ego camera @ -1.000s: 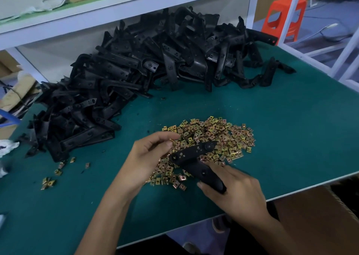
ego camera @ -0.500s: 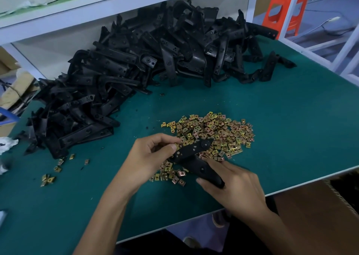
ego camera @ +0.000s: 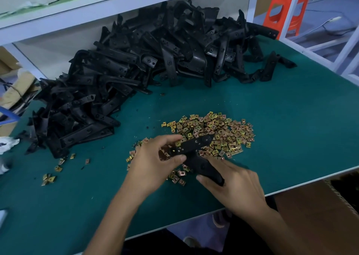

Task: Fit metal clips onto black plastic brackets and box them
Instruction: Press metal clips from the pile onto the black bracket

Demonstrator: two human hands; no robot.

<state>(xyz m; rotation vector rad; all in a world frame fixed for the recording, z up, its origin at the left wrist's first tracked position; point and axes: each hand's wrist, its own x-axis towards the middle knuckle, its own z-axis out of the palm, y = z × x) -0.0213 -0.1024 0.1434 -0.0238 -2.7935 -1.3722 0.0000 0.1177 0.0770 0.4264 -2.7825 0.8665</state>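
Fingers [ego camera: 171, 138] of the left hand [ego camera: 153, 157] curl over the left end of one black bracket [ego camera: 196, 144], thumb beneath, seemingly to press a clip home; whether a clip sits under them I cannot tell. The right hand [ego camera: 233, 186] grips the bracket's lower arm, bracing it against that push. Loose metal clips [ego camera: 223, 134] lie just beyond the fingers on the table [ego camera: 291, 118], within easy reach; the bracket heap [ego camera: 136, 70] lies farther off.

Brackets [ego camera: 147, 75], black; clips [ego camera: 219, 130], brassy gold with coppery tints; surface [ego camera: 281, 118], plain dark teal with a white edge; shelf frame [ego camera: 120, 7], white; stool [ego camera: 287, 11], orange; carton [ego camera: 318, 212], brown.
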